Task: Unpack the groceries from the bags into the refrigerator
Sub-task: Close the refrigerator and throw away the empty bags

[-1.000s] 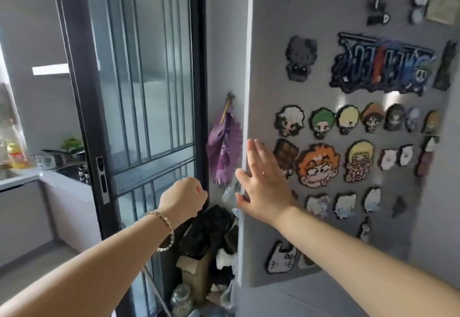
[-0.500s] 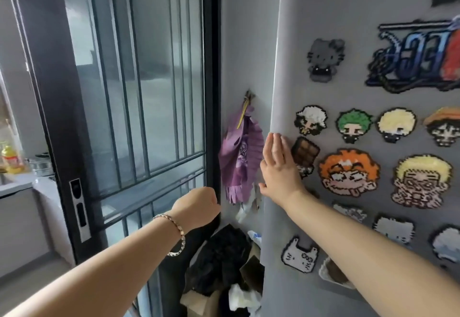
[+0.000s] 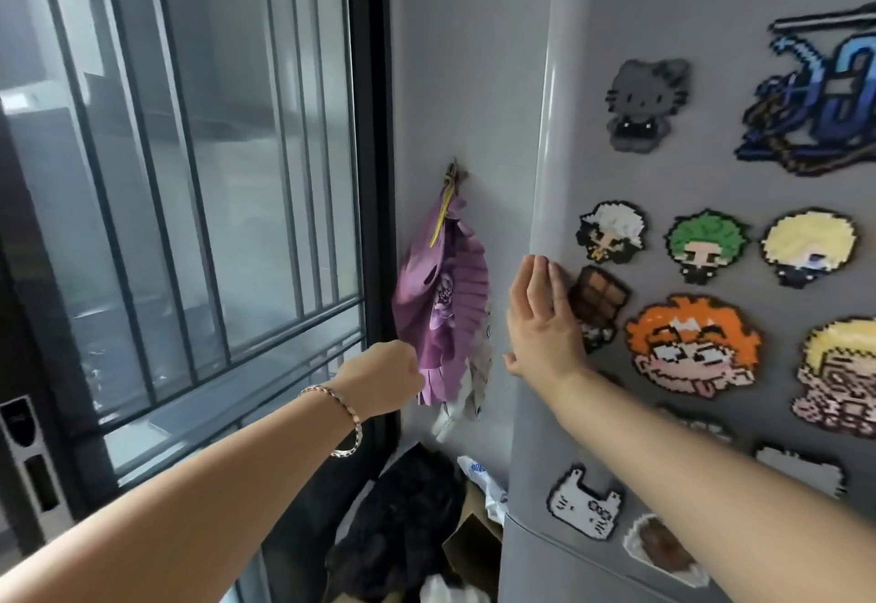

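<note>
The grey refrigerator door point(image 3: 711, 10) fills the right side and carries several pixel-bead magnets. My right hand point(image 3: 540, 323) lies flat with straight fingers against the door's left edge, beside a brown chocolate-bar magnet point(image 3: 599, 300). My left hand point(image 3: 386, 377), a bracelet on its wrist, hangs in the air in a loose fist with nothing in it, in front of the gap between the refrigerator and the sliding door. No grocery bags are in view.
A dark-framed sliding glass door point(image 3: 199, 185) with bars stands at the left. A purple fan point(image 3: 441, 308) hangs on the wall in the gap. Dark cloth, a cardboard box point(image 3: 474, 550) and plastic bags are piled on the floor below.
The view has moved closer to the refrigerator and turned right. My right hand has stayed flat near the door's left edge. My left fist has kept its pose.
</note>
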Demonstrator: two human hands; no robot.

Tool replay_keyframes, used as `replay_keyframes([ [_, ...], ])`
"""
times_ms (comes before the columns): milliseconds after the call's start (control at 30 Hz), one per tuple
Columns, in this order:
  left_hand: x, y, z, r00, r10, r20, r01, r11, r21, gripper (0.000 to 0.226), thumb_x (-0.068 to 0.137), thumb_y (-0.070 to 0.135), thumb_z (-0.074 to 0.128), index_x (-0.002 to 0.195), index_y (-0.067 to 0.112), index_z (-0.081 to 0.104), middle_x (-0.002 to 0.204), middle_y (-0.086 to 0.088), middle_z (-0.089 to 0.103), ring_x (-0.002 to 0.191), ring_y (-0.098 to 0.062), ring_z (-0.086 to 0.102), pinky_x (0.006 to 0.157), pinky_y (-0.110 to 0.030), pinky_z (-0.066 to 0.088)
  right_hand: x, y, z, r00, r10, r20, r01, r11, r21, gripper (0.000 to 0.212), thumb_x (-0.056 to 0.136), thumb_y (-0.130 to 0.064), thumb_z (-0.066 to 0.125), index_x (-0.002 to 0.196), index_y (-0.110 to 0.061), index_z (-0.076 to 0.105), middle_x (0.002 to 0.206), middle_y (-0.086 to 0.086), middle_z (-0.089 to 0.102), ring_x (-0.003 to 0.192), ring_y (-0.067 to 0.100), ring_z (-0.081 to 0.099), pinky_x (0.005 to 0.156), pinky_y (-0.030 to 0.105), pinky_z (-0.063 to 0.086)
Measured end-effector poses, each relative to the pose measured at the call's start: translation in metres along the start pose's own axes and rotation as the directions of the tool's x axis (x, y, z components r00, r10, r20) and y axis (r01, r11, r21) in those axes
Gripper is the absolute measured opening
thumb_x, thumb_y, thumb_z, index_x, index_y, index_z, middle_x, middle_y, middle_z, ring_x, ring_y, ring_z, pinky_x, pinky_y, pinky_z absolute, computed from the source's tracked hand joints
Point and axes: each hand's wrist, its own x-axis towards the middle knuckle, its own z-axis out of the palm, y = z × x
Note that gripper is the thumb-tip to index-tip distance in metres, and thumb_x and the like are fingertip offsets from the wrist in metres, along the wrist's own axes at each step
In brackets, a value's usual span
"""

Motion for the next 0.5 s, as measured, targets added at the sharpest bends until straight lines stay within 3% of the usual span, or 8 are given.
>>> replay_keyframes([
  [100, -0.003, -0.003, 0.001, 1.000, 0.018, 0.009, -0.018, 1.000, 0.021, 0.020, 0.086, 0.015, 0.039, 0.067, 0.017, 0.045, 0.061, 0.004, 0.044, 0.055, -0.013, 0.043, 0.051, -0.024, 0.035, -0.002, -0.001, -0.009, 0.995, -0.006, 0.095, 0.005, 1.000, 0.011, 0.060, 0.067, -0.041, 0.068, 0.116, -0.007, 0.067, 0.130, 0.026, 0.033, 0.121, 0.042, 0.031, 0.109, 0.059, -0.003],
  [200, -0.016, -0.017, 0.001, 0.997, 0.044, 0.058, -0.050, 0.993, 0.109, 0.018, 0.089, 0.019, 0.040, 0.074, 0.016, 0.050, 0.072, 0.003, 0.052, 0.067, -0.017, 0.051, 0.061, -0.027, 0.040, -0.006, -0.010, -0.030, 0.994, -0.023, 0.109, -0.002, 0.975, 0.223, 0.015, 0.062, -0.014, 0.069, 0.075, -0.009, 0.074, 0.109, 0.027, 0.059, 0.111, 0.049, 0.050, 0.109, 0.059, 0.014],
  [233, -0.021, -0.024, -0.001, 0.995, 0.039, 0.093, -0.052, 0.989, 0.141, 0.019, 0.090, 0.020, 0.040, 0.081, 0.014, 0.055, 0.080, 0.000, 0.057, 0.076, -0.020, 0.055, 0.065, -0.029, 0.043, -0.008, -0.012, -0.043, 0.992, -0.067, 0.103, 0.030, 0.944, 0.328, 0.015, 0.056, -0.014, 0.075, 0.069, -0.009, 0.071, 0.102, 0.023, 0.063, 0.106, 0.046, 0.055, 0.105, 0.055, 0.026],
  [267, -0.025, -0.029, -0.002, 0.992, 0.028, 0.126, -0.050, 0.984, 0.173, 0.022, 0.091, 0.023, 0.041, 0.091, 0.012, 0.060, 0.089, -0.003, 0.060, 0.084, -0.023, 0.058, 0.070, -0.031, 0.045, -0.010, -0.013, -0.055, 0.976, -0.170, 0.134, 0.095, 0.894, 0.439, 0.021, 0.060, -0.019, 0.076, 0.076, -0.009, 0.070, 0.101, 0.019, 0.062, 0.104, 0.040, 0.056, 0.099, 0.049, 0.035],
  [333, -0.035, -0.044, -0.004, 0.987, -0.006, 0.158, -0.028, 0.976, 0.216, 0.027, 0.092, 0.026, 0.041, 0.102, 0.010, 0.061, 0.103, -0.006, 0.063, 0.095, -0.025, 0.060, 0.078, -0.033, 0.049, -0.017, -0.023, -0.074, 0.904, -0.391, 0.175, 0.171, 0.703, 0.690, 0.022, 0.084, -0.025, 0.058, 0.100, -0.011, 0.064, 0.109, 0.012, 0.060, 0.103, 0.032, 0.054, 0.090, 0.038, 0.041],
  [367, -0.041, -0.051, -0.005, 0.987, -0.025, 0.159, -0.010, 0.976, 0.216, 0.026, 0.092, 0.025, 0.041, 0.101, 0.011, 0.060, 0.104, -0.006, 0.062, 0.096, -0.025, 0.060, 0.078, -0.032, 0.048, -0.021, -0.029, -0.081, 0.846, -0.490, 0.210, 0.164, 0.615, 0.771, 0.021, 0.089, -0.025, 0.050, 0.102, -0.012, 0.062, 0.109, 0.009, 0.062, 0.099, 0.030, 0.056, 0.084, 0.035, 0.044],
  [500, -0.081, -0.075, -0.017, 0.984, -0.136, 0.116, 0.105, 0.964, 0.243, 0.025, 0.091, 0.024, 0.039, 0.099, 0.010, 0.058, 0.109, -0.004, 0.062, 0.098, -0.025, 0.059, 0.076, -0.031, 0.047, -0.029, -0.053, -0.114, 0.706, -0.672, 0.224, 0.141, 0.443, 0.885, 0.028, 0.088, -0.031, 0.052, 0.101, -0.010, 0.065, 0.107, 0.008, 0.066, 0.096, 0.028, 0.062, 0.080, 0.035, 0.050],
])
